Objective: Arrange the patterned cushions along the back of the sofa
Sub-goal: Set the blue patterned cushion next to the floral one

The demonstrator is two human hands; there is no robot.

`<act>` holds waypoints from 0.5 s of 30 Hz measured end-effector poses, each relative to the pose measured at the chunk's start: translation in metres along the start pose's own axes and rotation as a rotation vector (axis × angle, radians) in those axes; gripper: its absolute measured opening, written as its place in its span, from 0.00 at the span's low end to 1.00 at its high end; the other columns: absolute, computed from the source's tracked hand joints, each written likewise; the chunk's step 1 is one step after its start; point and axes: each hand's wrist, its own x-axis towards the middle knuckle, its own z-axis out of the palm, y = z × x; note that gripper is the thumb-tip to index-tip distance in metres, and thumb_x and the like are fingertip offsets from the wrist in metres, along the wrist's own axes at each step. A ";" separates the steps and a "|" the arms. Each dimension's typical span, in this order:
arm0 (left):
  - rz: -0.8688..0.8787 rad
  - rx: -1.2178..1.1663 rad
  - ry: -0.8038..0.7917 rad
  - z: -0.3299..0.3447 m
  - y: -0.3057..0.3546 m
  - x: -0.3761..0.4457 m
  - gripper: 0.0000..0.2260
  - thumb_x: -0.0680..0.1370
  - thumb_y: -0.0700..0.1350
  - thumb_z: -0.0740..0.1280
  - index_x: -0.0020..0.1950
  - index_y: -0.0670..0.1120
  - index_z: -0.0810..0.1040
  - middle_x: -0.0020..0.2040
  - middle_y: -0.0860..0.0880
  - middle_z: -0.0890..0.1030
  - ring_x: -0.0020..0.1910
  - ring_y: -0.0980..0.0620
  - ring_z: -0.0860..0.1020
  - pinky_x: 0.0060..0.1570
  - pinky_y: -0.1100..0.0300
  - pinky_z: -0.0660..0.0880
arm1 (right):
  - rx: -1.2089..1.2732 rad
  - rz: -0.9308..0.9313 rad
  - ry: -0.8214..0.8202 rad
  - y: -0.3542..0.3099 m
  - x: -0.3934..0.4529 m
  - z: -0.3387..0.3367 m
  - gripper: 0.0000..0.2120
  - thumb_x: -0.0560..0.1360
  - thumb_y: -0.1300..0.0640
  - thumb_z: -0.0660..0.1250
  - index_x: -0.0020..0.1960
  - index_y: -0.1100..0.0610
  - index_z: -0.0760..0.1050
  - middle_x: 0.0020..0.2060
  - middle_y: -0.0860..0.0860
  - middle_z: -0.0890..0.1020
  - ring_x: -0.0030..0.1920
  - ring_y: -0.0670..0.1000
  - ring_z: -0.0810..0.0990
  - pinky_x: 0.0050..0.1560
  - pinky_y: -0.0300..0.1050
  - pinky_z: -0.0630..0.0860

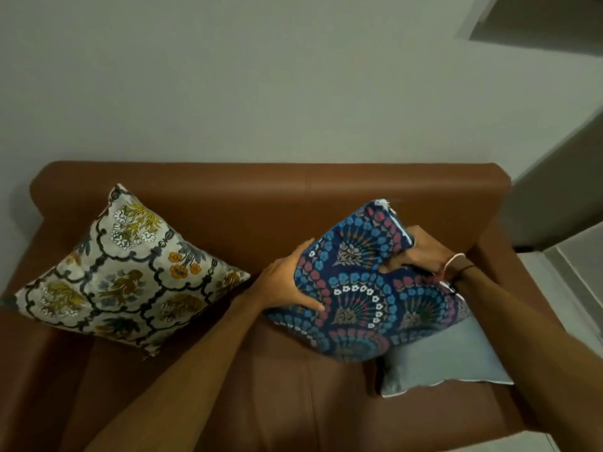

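Observation:
A blue cushion (362, 288) with round pink and blue flower patterns is held up over the right half of the brown leather sofa (270, 197). My left hand (287, 278) grips its left edge. My right hand (421, 252) clasps its upper right edge, fingers pressed into the fabric. A cream cushion (130, 275) with yellow flowers and dark scrollwork leans on one corner against the sofa's left arm and back. A plain light blue cushion (450, 360) lies flat on the right seat, partly under the blue one.
A pale wall (261, 76) rises right behind the sofa back. The middle of the seat (277, 386) shows bare leather. To the right of the sofa are a light tiled floor (574, 272) and a grey wall corner.

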 end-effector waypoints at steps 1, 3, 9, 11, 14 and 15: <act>-0.001 -0.079 0.007 0.005 -0.007 -0.001 0.53 0.58 0.64 0.83 0.78 0.60 0.61 0.71 0.59 0.76 0.70 0.56 0.76 0.71 0.43 0.74 | 0.060 0.011 0.001 0.006 0.002 0.008 0.22 0.58 0.63 0.85 0.51 0.60 0.85 0.48 0.55 0.89 0.47 0.58 0.88 0.52 0.60 0.85; -0.026 -0.136 0.089 0.012 -0.021 -0.002 0.44 0.59 0.60 0.84 0.72 0.59 0.70 0.64 0.63 0.80 0.64 0.60 0.80 0.65 0.45 0.79 | 0.154 0.002 0.030 0.019 0.011 0.026 0.32 0.56 0.52 0.86 0.57 0.57 0.82 0.50 0.53 0.89 0.48 0.54 0.89 0.52 0.58 0.85; -0.204 -0.057 0.214 0.002 -0.055 0.003 0.42 0.57 0.60 0.84 0.67 0.54 0.73 0.63 0.54 0.82 0.62 0.51 0.81 0.62 0.43 0.79 | -0.061 -0.178 -0.030 0.037 0.063 0.077 0.57 0.56 0.30 0.81 0.76 0.35 0.54 0.61 0.40 0.81 0.56 0.39 0.84 0.57 0.39 0.81; -0.274 -0.046 0.248 -0.003 -0.068 0.008 0.41 0.56 0.60 0.84 0.66 0.52 0.74 0.62 0.53 0.83 0.61 0.50 0.82 0.59 0.42 0.80 | -0.117 -0.227 -0.080 0.039 0.086 0.085 0.60 0.54 0.30 0.82 0.77 0.34 0.51 0.64 0.42 0.81 0.59 0.43 0.83 0.61 0.45 0.80; -0.339 -0.088 0.263 -0.010 -0.077 0.017 0.41 0.55 0.62 0.84 0.64 0.53 0.75 0.61 0.54 0.83 0.61 0.51 0.82 0.61 0.41 0.79 | -0.116 -0.247 -0.054 0.036 0.118 0.088 0.56 0.52 0.26 0.80 0.73 0.38 0.58 0.61 0.43 0.82 0.58 0.47 0.83 0.60 0.55 0.82; -0.343 -0.096 0.264 -0.014 -0.078 0.021 0.41 0.55 0.63 0.83 0.64 0.54 0.76 0.61 0.55 0.83 0.61 0.52 0.82 0.62 0.41 0.79 | -0.114 -0.250 -0.041 0.033 0.125 0.087 0.53 0.52 0.25 0.79 0.70 0.40 0.60 0.60 0.44 0.82 0.57 0.48 0.83 0.58 0.57 0.83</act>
